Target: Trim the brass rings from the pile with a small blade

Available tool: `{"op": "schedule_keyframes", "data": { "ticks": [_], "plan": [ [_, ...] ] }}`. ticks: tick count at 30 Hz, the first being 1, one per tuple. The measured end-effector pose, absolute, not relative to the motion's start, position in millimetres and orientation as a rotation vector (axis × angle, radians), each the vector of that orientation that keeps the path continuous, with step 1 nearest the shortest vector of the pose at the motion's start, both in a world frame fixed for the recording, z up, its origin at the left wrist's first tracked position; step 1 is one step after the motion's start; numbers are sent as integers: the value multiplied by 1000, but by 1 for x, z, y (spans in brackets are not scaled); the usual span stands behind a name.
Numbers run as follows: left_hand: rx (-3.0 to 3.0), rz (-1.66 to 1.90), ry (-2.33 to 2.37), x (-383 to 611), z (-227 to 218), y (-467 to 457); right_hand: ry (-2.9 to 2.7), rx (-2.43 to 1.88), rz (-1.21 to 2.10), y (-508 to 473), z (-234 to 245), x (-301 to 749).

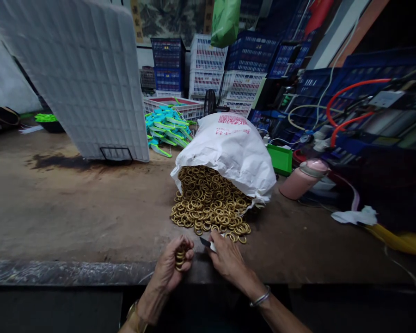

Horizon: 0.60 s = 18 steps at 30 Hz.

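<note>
A white sack [232, 148] lies on its side on the worktable [72, 208], and a heap of brass rings [208, 203] spills out of its mouth toward me. My left hand [171, 268] is closed around a stack of brass rings [180, 256] near the table's front edge. My right hand [227, 259] is beside it, its fingers pinched on a small dark-tipped tool [205, 242] that points left toward the stack. Both hands sit just in front of the heap.
A white gridded panel [86, 78] leans upright at the back left. Turquoise and green plastic parts [166, 127] lie behind the sack. A pink bottle [303, 178], a green box [280, 159] and red hoses [350, 101] crowd the right. Blue and white crates [208, 64] are stacked behind.
</note>
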<state>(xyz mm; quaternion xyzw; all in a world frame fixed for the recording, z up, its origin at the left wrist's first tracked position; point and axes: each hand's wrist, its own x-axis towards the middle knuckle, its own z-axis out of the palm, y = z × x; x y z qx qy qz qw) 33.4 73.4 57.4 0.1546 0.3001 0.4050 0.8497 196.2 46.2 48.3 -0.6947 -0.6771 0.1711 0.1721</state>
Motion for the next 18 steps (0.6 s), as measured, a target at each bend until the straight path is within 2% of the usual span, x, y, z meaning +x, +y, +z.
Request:
{"op": "schedule_keyframes", "data": {
  "ticks": [9, 14, 18],
  "plan": [
    [897, 928, 948, 51, 57, 65, -1196, -1651, 1080, 65, 53, 190],
    [1396, 1090, 912, 57, 50, 60, -956, -1531, 1246, 63, 51, 184],
    [1500, 1082, 912, 59, 49, 61, -821, -1469, 1396, 60, 58, 180]
  ]
}}
